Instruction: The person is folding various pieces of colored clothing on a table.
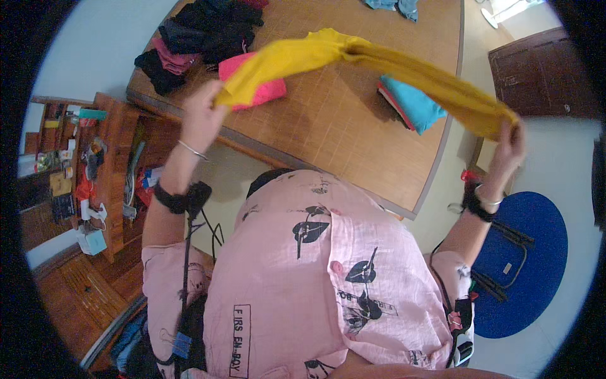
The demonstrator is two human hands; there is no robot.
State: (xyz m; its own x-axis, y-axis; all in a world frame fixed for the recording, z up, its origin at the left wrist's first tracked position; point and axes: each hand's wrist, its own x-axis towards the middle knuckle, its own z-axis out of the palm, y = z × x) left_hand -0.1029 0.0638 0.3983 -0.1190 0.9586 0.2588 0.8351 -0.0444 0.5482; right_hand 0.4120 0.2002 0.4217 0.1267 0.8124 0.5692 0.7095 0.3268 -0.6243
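Observation:
A yellow cloth garment point(303, 52) is stretched in an arch between my two raised hands, above a wooden table point(322, 118). My left hand point(206, 104) grips one end of it, near the table's left edge. At the far right, past the table's edge, my right hand point(511, 142) grips the other end. Beneath the yellow cloth on the left lies a folded bright pink cloth point(270, 94), partly covered from view. Under its right half rests a small folded stack with a turquoise cloth point(412, 104) on top and red and pale layers below.
A heap of dark clothes point(208, 28) with some pink cloth fills the table's far left. Light blue cloth point(393, 5) lies at the far edge. Wooden shelves point(113, 175) with assorted items stand left. A folded blue round table point(530, 265) is at right, below a dark brown cabinet point(544, 76).

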